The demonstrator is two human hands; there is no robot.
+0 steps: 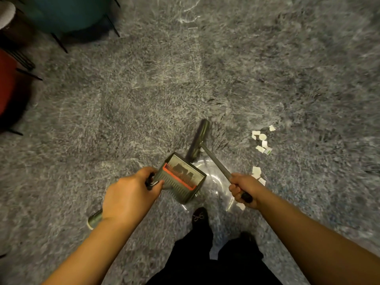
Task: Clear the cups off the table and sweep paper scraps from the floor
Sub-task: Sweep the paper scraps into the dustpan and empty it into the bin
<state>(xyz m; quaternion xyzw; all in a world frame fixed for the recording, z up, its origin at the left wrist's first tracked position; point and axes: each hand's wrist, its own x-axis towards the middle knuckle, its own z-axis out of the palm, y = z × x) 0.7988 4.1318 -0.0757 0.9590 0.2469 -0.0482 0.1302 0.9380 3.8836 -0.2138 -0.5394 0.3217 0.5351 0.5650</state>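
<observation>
The paper scraps (262, 140) are still on the floor (185, 79): one loose cluster lies right of centre, and a few more pieces (257, 173) sit lower down, just beside the right hand, with another piece showing near that wrist. None of them is in the dustpan (181, 177) as far as can be told; the dark shapes inside it may be shadow or reflection, and the blur makes that hard to settle. The dustpan is held off to the left of the scraps, tilted, with its red comb edge toward the person. The left hand (131, 194) has its fingers curled round the dustpan's handle where it joins the pan, the rest of the handle running back under the wrist toward the lower left. The right hand (242, 189) is wrapped tight round the broom handle (216, 161), and the broom head (198, 138) rests on the floor at centre frame, well short of the main cluster. So the sweeping looks barely begun: the tools are in hand, but the scraps have yet to be gathered and pushed into the pan. No table or cups appear in view, so that half of the task cannot be judged. A teal chair (67, 13) stands in the upper left, something red (8, 79) at the left edge, and the person's dark shoes (199, 218) at the bottom centre.
</observation>
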